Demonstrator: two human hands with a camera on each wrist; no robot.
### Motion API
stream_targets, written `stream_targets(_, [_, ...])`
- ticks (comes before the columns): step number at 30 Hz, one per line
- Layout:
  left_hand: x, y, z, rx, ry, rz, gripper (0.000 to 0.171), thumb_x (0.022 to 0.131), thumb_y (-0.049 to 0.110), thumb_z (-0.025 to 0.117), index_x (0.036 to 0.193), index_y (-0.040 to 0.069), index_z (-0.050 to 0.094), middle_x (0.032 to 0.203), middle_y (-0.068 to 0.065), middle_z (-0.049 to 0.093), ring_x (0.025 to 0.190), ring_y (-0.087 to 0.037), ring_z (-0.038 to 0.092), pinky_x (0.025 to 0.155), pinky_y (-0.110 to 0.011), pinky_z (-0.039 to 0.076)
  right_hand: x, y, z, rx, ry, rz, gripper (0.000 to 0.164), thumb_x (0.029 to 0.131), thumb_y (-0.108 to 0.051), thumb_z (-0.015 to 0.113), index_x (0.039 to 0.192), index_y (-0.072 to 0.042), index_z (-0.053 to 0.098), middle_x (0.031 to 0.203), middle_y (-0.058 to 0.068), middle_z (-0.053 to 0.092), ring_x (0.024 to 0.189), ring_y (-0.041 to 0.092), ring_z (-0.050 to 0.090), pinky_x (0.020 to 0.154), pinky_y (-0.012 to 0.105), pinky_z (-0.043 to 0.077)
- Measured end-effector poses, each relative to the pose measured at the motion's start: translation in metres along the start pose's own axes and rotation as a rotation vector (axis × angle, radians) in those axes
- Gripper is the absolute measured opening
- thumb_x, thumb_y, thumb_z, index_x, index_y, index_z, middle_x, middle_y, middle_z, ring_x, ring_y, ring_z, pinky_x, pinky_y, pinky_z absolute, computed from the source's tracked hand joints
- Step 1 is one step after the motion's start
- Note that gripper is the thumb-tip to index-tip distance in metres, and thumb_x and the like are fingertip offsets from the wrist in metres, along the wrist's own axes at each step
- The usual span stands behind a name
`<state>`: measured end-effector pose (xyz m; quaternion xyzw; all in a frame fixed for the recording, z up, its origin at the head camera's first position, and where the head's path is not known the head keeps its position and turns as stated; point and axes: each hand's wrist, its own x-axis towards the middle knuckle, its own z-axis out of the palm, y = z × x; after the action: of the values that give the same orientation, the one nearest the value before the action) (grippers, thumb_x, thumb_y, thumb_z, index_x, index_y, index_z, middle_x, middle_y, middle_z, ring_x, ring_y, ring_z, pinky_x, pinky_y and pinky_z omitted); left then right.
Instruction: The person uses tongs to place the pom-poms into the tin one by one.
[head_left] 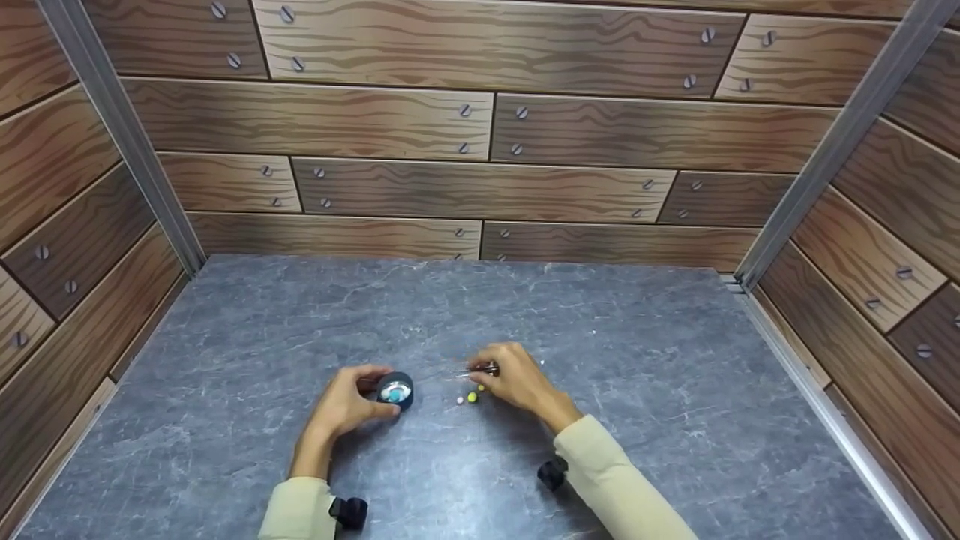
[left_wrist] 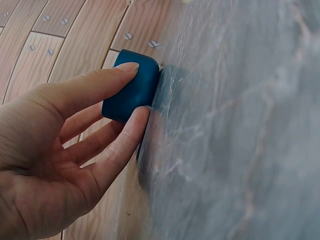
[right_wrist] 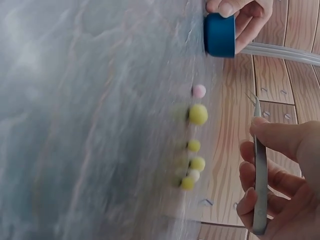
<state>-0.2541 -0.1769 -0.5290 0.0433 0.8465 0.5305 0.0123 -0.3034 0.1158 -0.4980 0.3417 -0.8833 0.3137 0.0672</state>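
My left hand (head_left: 349, 403) holds a small blue cup (left_wrist: 134, 87) by its side, thumb on one side and fingers on the other. The cup stands on the table, and its shiny inside shows in the head view. In my right hand (head_left: 517, 379) is a pair of metal tweezers (right_wrist: 260, 175), pinched between thumb and fingers. Their thin tips are slightly parted with nothing between them, above the table. Below lie a pink ball (right_wrist: 199, 91), a larger yellow ball (right_wrist: 198, 114) and several smaller yellow and whitish balls, in a loose row beside the cup.
The grey marbled tabletop (head_left: 300, 322) extends around both hands. Wood-patterned walls (head_left: 390, 124) with metal corner posts (head_left: 847, 135) close in the back and both sides. A black wrist camera (head_left: 349, 513) sits at the left cuff, and another (head_left: 553, 474) at the right.
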Motion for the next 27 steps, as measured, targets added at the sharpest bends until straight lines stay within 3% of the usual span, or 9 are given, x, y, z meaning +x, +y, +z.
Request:
stream_targets(10, [-0.002, 0.000, 0.000, 0.006, -0.003, -0.014, 0.060, 0.071, 0.003, 0.092, 0.127, 0.002, 0.071, 0.123, -0.018, 0.074, 0.113, -0.033, 0.070, 0.099, -0.050, 0.055, -0.013, 0.006, -0.002, -0.044, -0.019, -0.042, 0.009, 0.088, -0.006, 0.079, 0.096, -0.003, 0.081, 0.095, 0.010, 0.080, 0.087, 0.025, 0.075, 0.081, 0.036, 0.061])
stream_targets(17, [-0.002, -0.001, 0.000, -0.003, -0.002, -0.006, 0.060, 0.070, 0.003, 0.092, 0.126, 0.000, 0.070, 0.121, -0.018, 0.074, 0.110, -0.031, 0.069, 0.098, -0.049, 0.055, -0.021, 0.007, -0.005, -0.019, -0.061, -0.003, 0.012, 0.089, -0.007, 0.078, 0.099, -0.002, 0.080, 0.098, 0.011, 0.080, 0.090, 0.026, 0.075, 0.084, 0.038, 0.061])
stream_targets(27, [0.000, 0.000, 0.000, -0.007, -0.005, 0.016, 0.060, 0.071, 0.001, 0.091, 0.127, -0.002, 0.070, 0.122, -0.020, 0.073, 0.111, -0.033, 0.070, 0.100, -0.049, 0.055, -0.024, 0.010, -0.008, -0.035, -0.044, -0.020, 0.012, 0.088, -0.008, 0.079, 0.098, -0.003, 0.081, 0.098, 0.010, 0.080, 0.090, 0.026, 0.075, 0.083, 0.038, 0.061])
